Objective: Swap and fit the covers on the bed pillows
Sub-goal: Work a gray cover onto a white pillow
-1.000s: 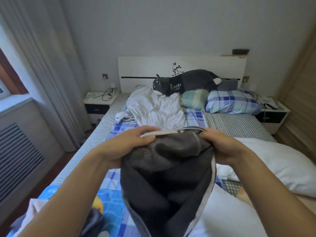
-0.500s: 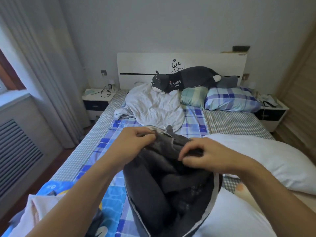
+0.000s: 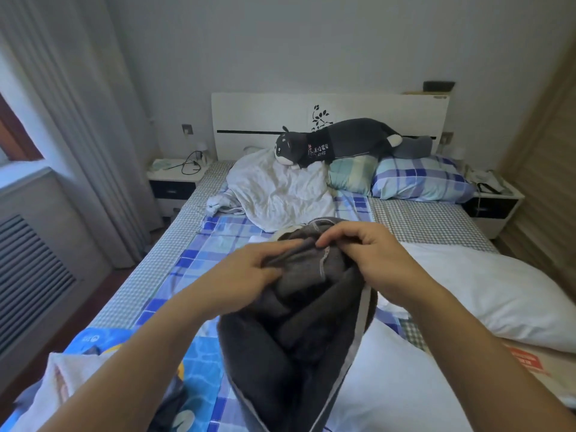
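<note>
My grip: left hand (image 3: 249, 269) and right hand (image 3: 364, 254) both pinch the bunched dark grey cover (image 3: 299, 307) above the bed (image 3: 174, 244), not yet on a pillow, bare white pillow (image 3: 498, 294) waiting right, fitting barely begun.

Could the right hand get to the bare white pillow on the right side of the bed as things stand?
Probably yes. The white pillow lies just right of the right hand with nothing between them, but that hand is pinching the dark grey cover and would have to let go first.
</note>
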